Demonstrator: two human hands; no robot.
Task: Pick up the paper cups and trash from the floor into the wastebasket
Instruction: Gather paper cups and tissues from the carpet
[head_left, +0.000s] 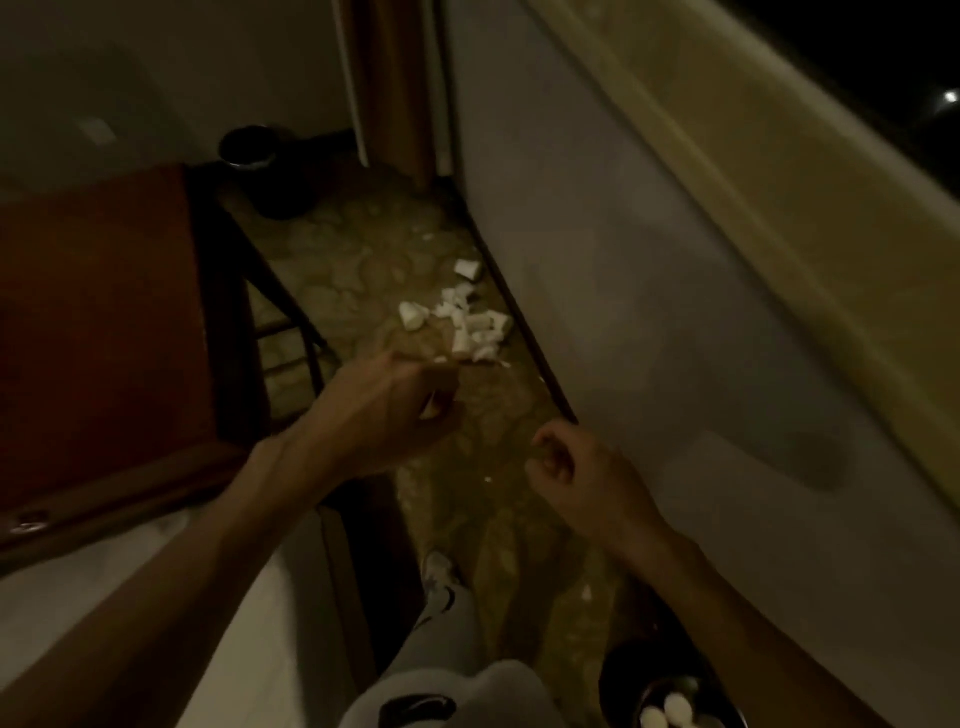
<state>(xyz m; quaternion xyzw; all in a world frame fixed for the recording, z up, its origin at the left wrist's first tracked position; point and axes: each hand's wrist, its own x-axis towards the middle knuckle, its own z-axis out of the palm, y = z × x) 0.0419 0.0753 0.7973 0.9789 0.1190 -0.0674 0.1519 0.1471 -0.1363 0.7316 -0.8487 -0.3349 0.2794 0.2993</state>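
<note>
We reach L hand toward the cup pile, fingers curled, can't tell on what; R hand loosely curled, empty; wastebasket kept near our feet.

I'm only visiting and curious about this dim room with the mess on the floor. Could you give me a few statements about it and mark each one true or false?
1. A pile of white cups and scraps lies on the floor close to the wall. True.
2. The dark container at the bottom right is empty. False: white pieces lie inside it.
3. Both hands are pressed flat on the floor. False: the left hand and the right hand are up in the air, fingers curled.
4. The pile lies beyond the left hand, farther from the person. True.
</note>
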